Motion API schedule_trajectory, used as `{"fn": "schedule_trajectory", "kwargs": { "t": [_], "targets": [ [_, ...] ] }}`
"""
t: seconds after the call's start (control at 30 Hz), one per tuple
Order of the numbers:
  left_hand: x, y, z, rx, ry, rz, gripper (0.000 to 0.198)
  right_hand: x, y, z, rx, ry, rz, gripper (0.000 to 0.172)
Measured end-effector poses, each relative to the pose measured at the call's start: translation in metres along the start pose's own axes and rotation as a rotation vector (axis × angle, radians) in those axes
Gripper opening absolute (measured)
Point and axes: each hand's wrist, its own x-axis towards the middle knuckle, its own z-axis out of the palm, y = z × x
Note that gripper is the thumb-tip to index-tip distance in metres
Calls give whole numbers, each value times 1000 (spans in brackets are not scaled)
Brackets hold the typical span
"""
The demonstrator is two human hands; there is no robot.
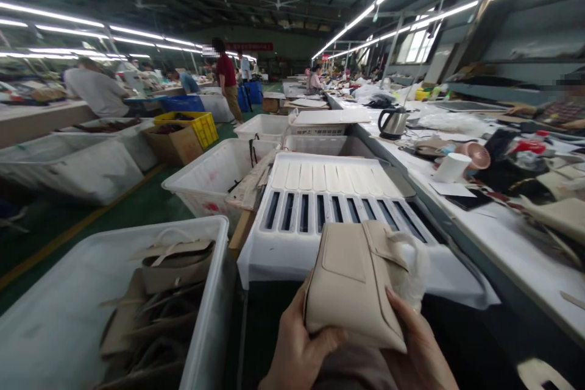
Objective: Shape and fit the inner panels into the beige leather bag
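A beige handbag (345, 292) is held up between both of my hands at the lower centre of the head view. My left hand (297, 338) grips its left end, thumb pressed on the near side. On the right edge, the fingers of my right hand (415, 335) are closed round the bag. Clear plastic wrap (411, 262) covers what looks like its handle on the right. Beyond the bag stands a white slotted rack (311, 210) on a white cloth. The far side of the bag and some fingertips are hidden.
At left a white plastic bin (27, 341) holds several brownish bag pieces (169, 304). A long worktable (498, 237) runs along the right, with a kettle (393, 122), a pink fan (478, 155) and bags. More bins (201, 180) line the aisle, where a person (228, 79) stands.
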Motion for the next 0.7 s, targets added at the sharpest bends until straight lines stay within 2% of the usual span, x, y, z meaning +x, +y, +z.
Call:
{"fn": "schedule_trajectory", "kwargs": {
  "t": [0.07, 0.13, 0.23, 0.4, 0.5, 0.57, 0.6, 0.67, 0.7],
  "targets": [
    [-4, 3, -5, 38, 82, 5, 59, -5, 1, 14, -76, -30, -3, 66],
    [-9, 3, -13, 74, 191, -19, 37, -9, 2, 32, -169, -53, -22, 66],
    [-18, 2, -30, 54, 320, -67, 34, -12, 10, 58, -319, -140, -68, 58],
    [-31, 3, -56, -3, 446, -75, 36, -9, 41, 91, -557, -343, -212, 39],
    [-34, 0, -76, -183, 485, -93, 36, -14, 58, 109, -755, -539, -330, 37],
    [-34, -5, -103, -390, 544, -84, 32, -24, 63, 123, -856, -760, -347, 38],
    [-35, -8, -121, -483, 588, -63, 28, -30, 63, 129, -882, -893, -332, 41],
    [-41, -14, -170, -594, 682, 19, 18, -40, 59, 138, -913, -1105, -280, 48],
    [-46, -17, -199, -622, 697, 84, 18, -43, 56, 140, -942, -1154, -250, 50]
  ]
}}
